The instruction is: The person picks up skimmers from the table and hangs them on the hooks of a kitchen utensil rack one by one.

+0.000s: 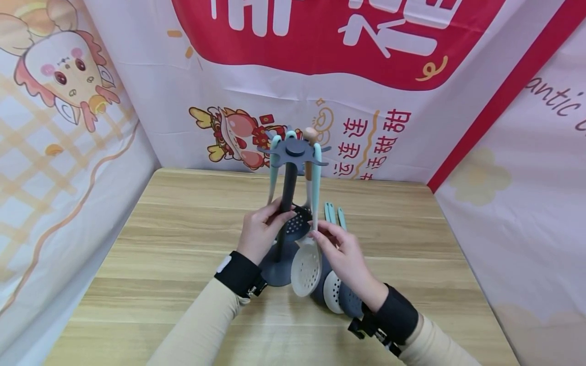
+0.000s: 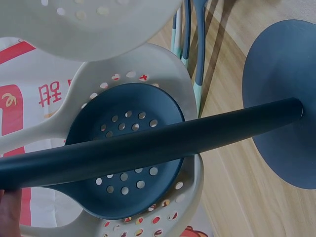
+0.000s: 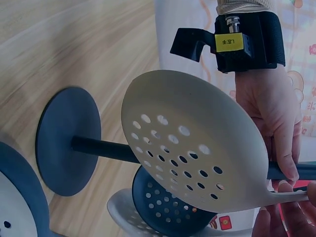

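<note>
A dark blue-grey utensil stand (image 1: 289, 185) stands on its round base (image 3: 66, 143), with a hooked top (image 1: 295, 151). My left hand (image 1: 263, 229) grips its post (image 2: 222, 131). My right hand (image 1: 343, 254) pinches a light grey skimmer (image 1: 305, 269) at the neck, below its mint handle (image 1: 317, 183). The handle's upper end is at the hooks, and the perforated bowl faces the right wrist camera. Behind the post hangs a dark skimmer (image 2: 123, 101), overlapping another light perforated utensil (image 2: 190, 192). A mint handle (image 1: 273, 168) and a wooden-topped handle (image 1: 310, 134) also hang there.
On the wooden table (image 1: 183, 244), right of the stand, lie several utensils with mint handles (image 1: 341, 218), among them a white perforated head (image 1: 331, 292) and a dark one (image 1: 351, 302). Printed cloth (image 1: 155, 101) rises along the table's back and sides.
</note>
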The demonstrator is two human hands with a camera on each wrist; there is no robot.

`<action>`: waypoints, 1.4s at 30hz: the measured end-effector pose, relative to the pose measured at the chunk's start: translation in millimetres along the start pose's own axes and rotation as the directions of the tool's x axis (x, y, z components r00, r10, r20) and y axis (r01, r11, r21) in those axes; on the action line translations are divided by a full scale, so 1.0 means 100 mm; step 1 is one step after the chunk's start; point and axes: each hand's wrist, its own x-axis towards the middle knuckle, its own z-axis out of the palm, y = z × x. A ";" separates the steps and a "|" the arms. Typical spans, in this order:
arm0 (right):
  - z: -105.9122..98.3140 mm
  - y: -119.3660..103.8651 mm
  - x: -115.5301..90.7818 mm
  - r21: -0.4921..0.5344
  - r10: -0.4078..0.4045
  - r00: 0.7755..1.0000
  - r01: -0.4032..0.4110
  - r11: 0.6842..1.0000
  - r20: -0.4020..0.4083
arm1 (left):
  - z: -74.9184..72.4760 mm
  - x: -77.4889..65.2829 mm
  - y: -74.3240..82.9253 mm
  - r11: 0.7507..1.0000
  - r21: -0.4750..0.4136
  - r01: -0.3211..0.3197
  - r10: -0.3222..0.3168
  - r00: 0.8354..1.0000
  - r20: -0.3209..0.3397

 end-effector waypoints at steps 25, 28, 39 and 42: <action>-0.02 0.20 0.14 -0.165 -0.135 0.988 0.121 0.979 -0.076 | 0.03 0.01 -0.04 0.998 0.029 -0.060 0.060 0.998 -0.012; -0.02 0.22 0.15 -0.187 -0.147 0.986 0.131 0.974 -0.078 | 0.03 0.01 -0.04 0.997 0.032 -0.070 0.071 0.997 -0.014; -0.01 0.26 0.25 -0.269 -0.227 0.970 0.196 0.943 -0.089 | 0.04 0.02 -0.06 0.991 0.050 -0.122 0.124 0.991 -0.044; -0.02 0.28 0.28 -0.279 -0.243 0.966 0.208 0.937 -0.094 | 0.05 0.02 -0.06 0.988 0.067 -0.136 0.139 0.989 -0.048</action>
